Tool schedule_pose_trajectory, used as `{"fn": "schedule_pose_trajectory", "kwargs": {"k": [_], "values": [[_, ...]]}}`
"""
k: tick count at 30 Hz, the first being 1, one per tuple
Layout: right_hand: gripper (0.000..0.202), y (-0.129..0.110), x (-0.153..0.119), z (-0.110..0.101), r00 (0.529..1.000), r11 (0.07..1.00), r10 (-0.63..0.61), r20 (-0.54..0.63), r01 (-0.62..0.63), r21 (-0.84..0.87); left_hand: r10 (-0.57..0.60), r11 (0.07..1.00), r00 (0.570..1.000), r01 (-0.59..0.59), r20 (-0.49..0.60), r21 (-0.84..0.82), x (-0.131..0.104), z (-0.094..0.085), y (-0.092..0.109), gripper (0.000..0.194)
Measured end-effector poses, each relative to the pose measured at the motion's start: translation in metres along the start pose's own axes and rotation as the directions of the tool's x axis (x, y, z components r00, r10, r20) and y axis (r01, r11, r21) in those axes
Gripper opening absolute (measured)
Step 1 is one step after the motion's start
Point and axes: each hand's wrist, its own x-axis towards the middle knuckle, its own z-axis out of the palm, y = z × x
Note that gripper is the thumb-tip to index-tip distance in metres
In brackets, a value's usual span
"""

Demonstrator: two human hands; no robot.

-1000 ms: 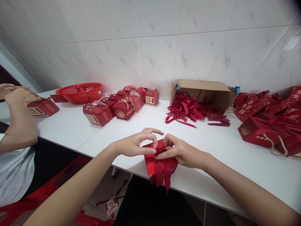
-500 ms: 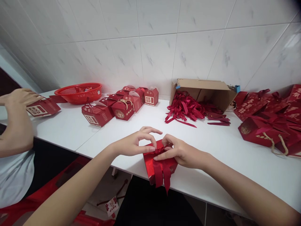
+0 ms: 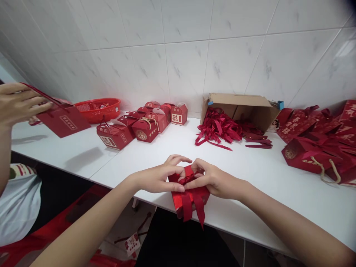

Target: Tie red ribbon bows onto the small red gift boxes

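Observation:
A red gift box (image 3: 178, 202) sits at the table's front edge before me, partly covered by both hands. Dark red ribbon (image 3: 187, 208) lies across its top, and two loose tails hang down the near side. My left hand (image 3: 167, 176) pinches the ribbon over the box with thumb and index finger, its other fingers stretched forward. From the other side my right hand (image 3: 210, 178) also closes on the ribbon, its fingertips almost meeting the left thumb. The exact form of the ribbon between the fingers is hidden.
Behind lie red gift boxes (image 3: 146, 129) and a red plastic basket (image 3: 107, 113). A cardboard box (image 3: 236, 99) lies on its side, spilling ribbons (image 3: 219, 128). Finished-looking ribboned boxes (image 3: 308, 155) stand right. At left, a co-worker's hand (image 3: 22, 102) holds a red box (image 3: 65, 118) by its cord.
My left thumb and fingers have moved slightly down and nearer my right fingertips; the ribbon tails have spread apart. The co-worker's box has been raised off the table and moved right.

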Motion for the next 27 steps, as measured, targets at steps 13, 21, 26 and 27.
{"fn": "schedule_pose_trajectory", "kwargs": {"k": [13, 21, 26, 27], "values": [[0.027, 0.0, 0.001, 0.001, 1.0, 1.0, -0.002, -0.013, 0.002, 0.006, -0.046, 0.999, 0.998, 0.047, 0.052, -0.015, -0.003, -0.002, -0.008, 0.017], [0.027, -0.002, 0.002, 0.001, 0.999, 0.997, -0.026, -0.025, 0.027, 0.067, -0.017, 0.996, 0.998, 0.012, -0.055, -0.087, -0.001, -0.002, -0.013, 0.013], [0.026, 0.0, -0.001, 0.002, 1.0, 0.999, -0.023, -0.009, 0.024, 0.041, -0.054, 0.996, 0.997, 0.05, -0.055, -0.074, -0.003, -0.007, -0.013, 0.017], [0.026, 0.001, -0.001, 0.002, 1.0, 0.999, -0.022, -0.006, 0.022, 0.046, -0.058, 0.996, 0.997, 0.053, -0.059, -0.072, -0.003, -0.008, -0.012, 0.019]]}}
